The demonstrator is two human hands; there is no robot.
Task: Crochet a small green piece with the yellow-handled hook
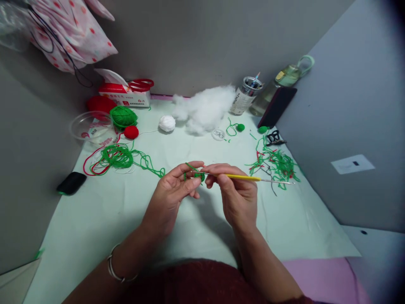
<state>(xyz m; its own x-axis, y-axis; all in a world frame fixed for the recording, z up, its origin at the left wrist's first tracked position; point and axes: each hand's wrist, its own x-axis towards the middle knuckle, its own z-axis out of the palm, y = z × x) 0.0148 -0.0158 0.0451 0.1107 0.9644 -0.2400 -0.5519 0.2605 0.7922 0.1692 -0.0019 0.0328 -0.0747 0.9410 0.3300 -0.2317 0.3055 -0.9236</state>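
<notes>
Between thumb and fingers, my left hand [175, 185] pinches a small piece of green crochet work [199, 175], with green yarn looped over the fingers. My right hand [236, 190] is closed around the yellow handle of a crochet hook [243, 177]. The hook's metal tip lies at the green piece, though I cannot tell whether it is through a stitch. Its other metal end points right. From near my left hand, loose green yarn [148, 164] trails left to a tangled coil [117, 156] on the table.
At the back stand a tissue box [133, 99], white stuffing [209, 109], a pen can [245, 97], a bottle [265, 97] and a leaning phone [278, 107]. Yarn balls, green [124, 117] and white [167, 123], lie left of centre. Green scraps [278, 164] heap at right; a black case [72, 183] sits left.
</notes>
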